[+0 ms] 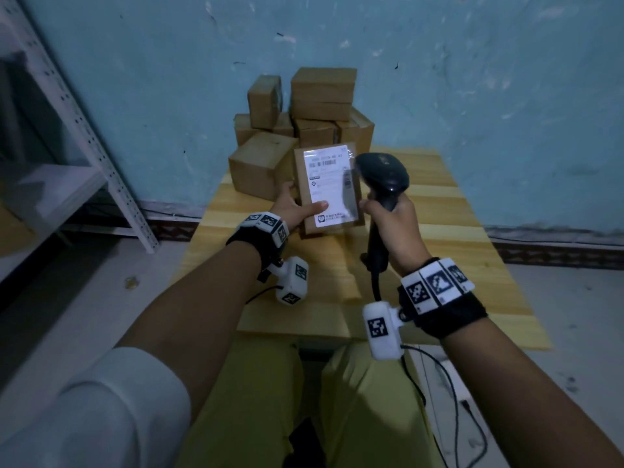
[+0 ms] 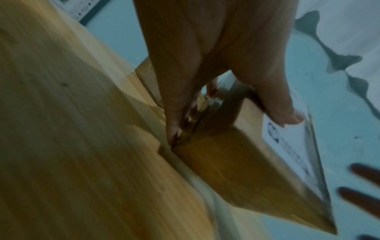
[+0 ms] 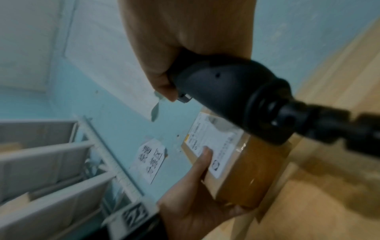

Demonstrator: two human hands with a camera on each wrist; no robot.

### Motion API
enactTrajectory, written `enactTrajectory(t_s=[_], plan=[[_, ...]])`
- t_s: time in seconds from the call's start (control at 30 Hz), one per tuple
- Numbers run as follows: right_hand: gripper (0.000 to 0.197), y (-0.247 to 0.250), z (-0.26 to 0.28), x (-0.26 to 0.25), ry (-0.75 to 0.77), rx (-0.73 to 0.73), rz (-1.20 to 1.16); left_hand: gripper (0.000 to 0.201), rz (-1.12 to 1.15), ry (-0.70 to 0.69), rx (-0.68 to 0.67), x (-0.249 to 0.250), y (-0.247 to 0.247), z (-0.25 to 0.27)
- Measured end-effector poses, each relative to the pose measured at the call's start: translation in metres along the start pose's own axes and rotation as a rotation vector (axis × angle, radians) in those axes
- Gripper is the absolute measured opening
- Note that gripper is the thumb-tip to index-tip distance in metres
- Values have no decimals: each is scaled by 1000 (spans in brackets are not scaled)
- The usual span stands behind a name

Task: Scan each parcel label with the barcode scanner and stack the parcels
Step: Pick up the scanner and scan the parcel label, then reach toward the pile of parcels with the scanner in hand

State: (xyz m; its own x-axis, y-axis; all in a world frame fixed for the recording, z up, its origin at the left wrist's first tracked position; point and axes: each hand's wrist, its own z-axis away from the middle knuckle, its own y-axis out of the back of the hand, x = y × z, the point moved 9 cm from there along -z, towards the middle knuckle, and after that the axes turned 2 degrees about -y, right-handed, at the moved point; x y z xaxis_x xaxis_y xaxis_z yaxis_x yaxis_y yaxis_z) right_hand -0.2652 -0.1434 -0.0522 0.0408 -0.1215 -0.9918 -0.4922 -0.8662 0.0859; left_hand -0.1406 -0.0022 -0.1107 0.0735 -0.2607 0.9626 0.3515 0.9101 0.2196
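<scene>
My left hand [image 1: 297, 211] grips a brown cardboard parcel [image 1: 329, 189] tilted up off the wooden table [image 1: 466, 231], thumb lying on its white shipping label [image 1: 329, 184]. The same parcel [image 2: 236, 162] and label [image 2: 292, 146] show in the left wrist view, as do the parcel [image 3: 242, 170] and label [image 3: 213, 141] in the right wrist view. My right hand [image 1: 395, 228] holds the black barcode scanner [image 1: 381, 177] by its handle, head just right of the label's upper edge. The scanner handle [image 3: 226, 84] fills the right wrist view.
A pile of several brown boxes [image 1: 304, 130] stands at the table's far edge against the blue wall. A white metal shelf rack [image 1: 84, 140] stands on the left. The scanner cable [image 1: 449, 400] hangs off the near edge by my legs.
</scene>
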Motion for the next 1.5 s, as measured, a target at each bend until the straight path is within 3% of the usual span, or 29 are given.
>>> enactTrajectory(t_s=[0.17, 0.33, 0.43, 0.53, 0.67, 0.83, 0.97, 1.23, 1.37, 1.5], plan=[[28, 20, -24, 0, -41, 30, -77, 72, 42, 6, -77, 22, -34, -3], [14, 70, -43, 4, -98, 178, -95, 57, 108, 6, -166, 50, -93, -12], [21, 106, -56, 10, -163, 264, -49, 85, 59, 71, -212, 48, -134, -26], [36, 138, -71, 21, -208, 310, -33, 82, 25, 116, -253, 57, -167, -24], [15, 164, -77, 26, -272, 353, -2, 69, 3, 104, -284, 70, -204, -29], [8, 196, -90, 49, -351, 430, 65, 63, -76, 115, -310, 62, -241, -44], [41, 211, -104, 63, -380, 457, 82, 64, -154, 100, -348, 57, -259, -52], [46, 221, -125, 69, -399, 448, 161, 65, -246, 122, -385, 62, -271, -61], [45, 223, -130, 78, -421, 417, 207, 68, -184, 101, -384, 63, -267, -66], [72, 221, -121, 72, -405, 440, 240, 66, -155, 64, -360, 68, -243, -65]])
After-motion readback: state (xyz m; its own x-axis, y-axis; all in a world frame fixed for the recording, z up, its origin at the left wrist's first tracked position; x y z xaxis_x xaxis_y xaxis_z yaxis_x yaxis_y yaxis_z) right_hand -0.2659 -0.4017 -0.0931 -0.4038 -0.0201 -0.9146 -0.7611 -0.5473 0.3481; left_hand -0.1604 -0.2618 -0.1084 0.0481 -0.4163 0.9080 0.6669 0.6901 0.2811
